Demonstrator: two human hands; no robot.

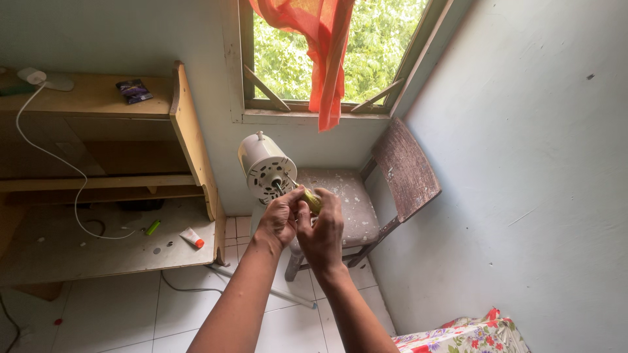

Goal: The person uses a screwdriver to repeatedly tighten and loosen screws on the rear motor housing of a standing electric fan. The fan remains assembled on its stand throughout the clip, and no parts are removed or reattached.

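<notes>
You've got both hands bunched together right in front of the bare fan motor (pixel 267 168), which sits just above and beyond your knuckles with its shaft (pixel 280 187) poking down toward you. Your right hand (pixel 322 230) is closed around a yellow-green handled tool (pixel 312 200), looks like a screwdriver, and only the end of the handle sticks out past your fingers, angled up at the motor face. Your left hand (pixel 279 219) is curled in tight against it, fingertips pinched at the spot where the tool meets the shaft; I can't tell if it's gripping the tool tip, a small part, or just steadying things. Holding them pressed together like that makes sense, since one hand braces while the other gets a firm grip. The motor seems to be propped over the front of the paint-spattered wooden chair (pixel 366 202) just behind your hands, which puts it at a handy height. Off to the left of your left hand, well apart, there's the wooden bench (pixel 98 245) with a small white tube with an orange cap (pixel 191 238), a little green thing (pixel 152 227) and a white cable (pixel 72 189) trailing down from the shelf above. Orange curtain (pixel 320 46) hangs in the window up past the motor, and a floral cloth (pixel 471 333) sits low to the right of your right arm.
</notes>
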